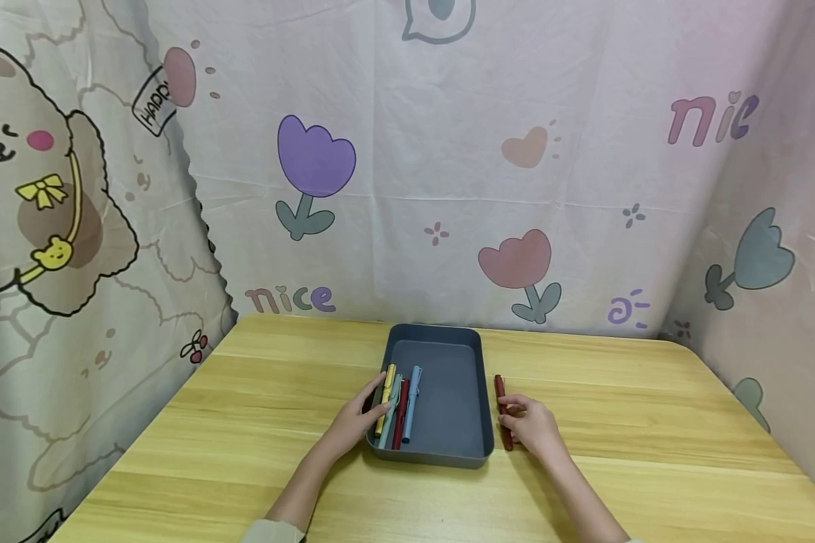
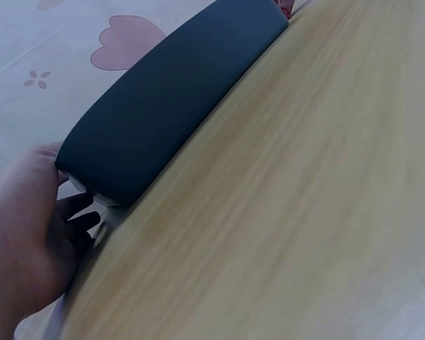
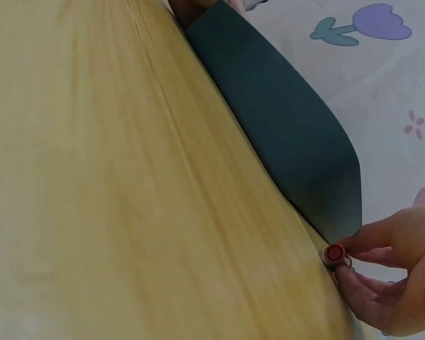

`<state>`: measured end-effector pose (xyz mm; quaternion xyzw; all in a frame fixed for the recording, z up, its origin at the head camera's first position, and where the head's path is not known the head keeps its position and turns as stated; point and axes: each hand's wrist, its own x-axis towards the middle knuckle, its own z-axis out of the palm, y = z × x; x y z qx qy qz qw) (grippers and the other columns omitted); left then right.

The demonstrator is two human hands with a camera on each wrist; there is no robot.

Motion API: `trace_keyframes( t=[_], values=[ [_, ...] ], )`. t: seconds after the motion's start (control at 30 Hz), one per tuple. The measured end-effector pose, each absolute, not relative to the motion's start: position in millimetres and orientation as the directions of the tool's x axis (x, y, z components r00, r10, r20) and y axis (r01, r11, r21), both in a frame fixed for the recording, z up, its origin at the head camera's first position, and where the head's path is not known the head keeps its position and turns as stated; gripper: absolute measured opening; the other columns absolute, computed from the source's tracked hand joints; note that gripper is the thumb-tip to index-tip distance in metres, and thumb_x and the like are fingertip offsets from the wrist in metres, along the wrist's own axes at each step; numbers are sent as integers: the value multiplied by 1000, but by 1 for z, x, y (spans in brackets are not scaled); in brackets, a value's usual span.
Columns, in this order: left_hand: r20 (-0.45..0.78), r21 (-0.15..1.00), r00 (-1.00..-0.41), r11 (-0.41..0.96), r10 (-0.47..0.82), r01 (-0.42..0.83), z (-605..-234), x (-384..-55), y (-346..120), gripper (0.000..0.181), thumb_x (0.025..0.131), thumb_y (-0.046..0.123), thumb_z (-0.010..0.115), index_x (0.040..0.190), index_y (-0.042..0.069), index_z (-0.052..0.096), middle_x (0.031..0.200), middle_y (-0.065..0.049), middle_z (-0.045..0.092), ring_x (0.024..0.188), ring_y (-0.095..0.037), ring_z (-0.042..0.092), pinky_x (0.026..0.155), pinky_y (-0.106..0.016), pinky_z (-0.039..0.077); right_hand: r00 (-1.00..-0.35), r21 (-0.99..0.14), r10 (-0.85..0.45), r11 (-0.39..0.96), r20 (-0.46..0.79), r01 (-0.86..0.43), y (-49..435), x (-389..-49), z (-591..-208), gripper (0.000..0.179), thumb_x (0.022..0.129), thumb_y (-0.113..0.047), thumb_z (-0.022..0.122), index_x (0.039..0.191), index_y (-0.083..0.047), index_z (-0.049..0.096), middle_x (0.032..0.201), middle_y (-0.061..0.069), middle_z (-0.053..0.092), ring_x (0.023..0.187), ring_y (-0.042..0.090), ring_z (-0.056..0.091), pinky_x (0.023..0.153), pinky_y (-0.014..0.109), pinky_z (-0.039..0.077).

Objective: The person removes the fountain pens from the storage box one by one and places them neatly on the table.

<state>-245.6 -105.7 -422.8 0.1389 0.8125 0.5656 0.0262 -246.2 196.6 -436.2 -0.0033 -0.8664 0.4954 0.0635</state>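
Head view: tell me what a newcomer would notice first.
Probably the dark grey rectangular tray on the yellow wood-grain table, slim coloured pens along its left side. To its right, the right hand grips a slim dark red pen. Behind, a purple tulip adorns pale cloth.

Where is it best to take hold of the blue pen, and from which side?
Probably pinch the blue pen across its middle, reaching from above and the right: it is slim and lies lengthwise in the tray, with bare floor on its right and a red pen close on its left.
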Motion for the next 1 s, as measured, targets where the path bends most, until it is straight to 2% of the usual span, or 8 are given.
trace_keyframes(
  t=[0.13,0.3,0.4,0.57,0.67,0.83,1.0],
  values=[
    [118,929,-961,314,252,196,-429,-249,-107,56,94,14,53,144,6,29,144,-24,24,129,-46,18,98,-61,22,-992,-851,71,522,105,-53,196,-246,-436,25,79,6,65,104,6,64,88,13,63,78,25,63,55,32,52],
    [129,924,-961,321,244,206,-448,-261,-110,57,94,20,54,145,13,30,146,-21,24,130,-44,18,98,-61,23,-993,-847,75,531,90,-36,197,-246,-434,24,80,4,65,103,5,64,89,12,62,79,24,62,54,30,52],
    [129,920,-961,332,243,207,-456,-266,-111,57,94,25,55,145,17,30,147,-18,24,131,-42,18,98,-60,23,-993,-847,77,530,84,-30,198,-247,-432,23,80,2,64,103,4,65,93,15,61,76,23,62,55,30,51],
    [135,917,-959,335,248,216,-458,-268,-111,58,93,29,55,146,19,30,147,-17,24,131,-42,18,98,-62,20,-992,-842,78,538,104,-46,200,-248,-424,24,81,0,64,104,3,65,97,18,60,66,20,62,54,30,50],
    [131,916,-961,341,244,211,-458,-269,-111,58,93,29,55,146,20,30,147,-17,24,131,-42,18,98,-62,20,-988,-819,67,569,138,-75,199,-247,-419,25,80,-2,66,105,3,65,97,18,62,69,22,63,56,30,49],
    [135,919,-959,329,251,216,-448,-263,-109,57,94,22,54,145,14,30,146,-20,24,131,-43,18,98,-62,20,-984,-806,47,581,174,-115,190,-244,-408,25,79,-1,68,104,3,66,92,15,63,80,28,64,60,30,51],
    [132,924,-957,317,259,213,-428,-250,-106,56,94,14,53,144,5,29,144,-26,23,129,-47,18,97,-63,21,-980,-806,12,571,197,-155,176,-243,-399,24,79,-1,69,102,2,67,87,9,60,82,27,62,60,29,50]
  ],
)
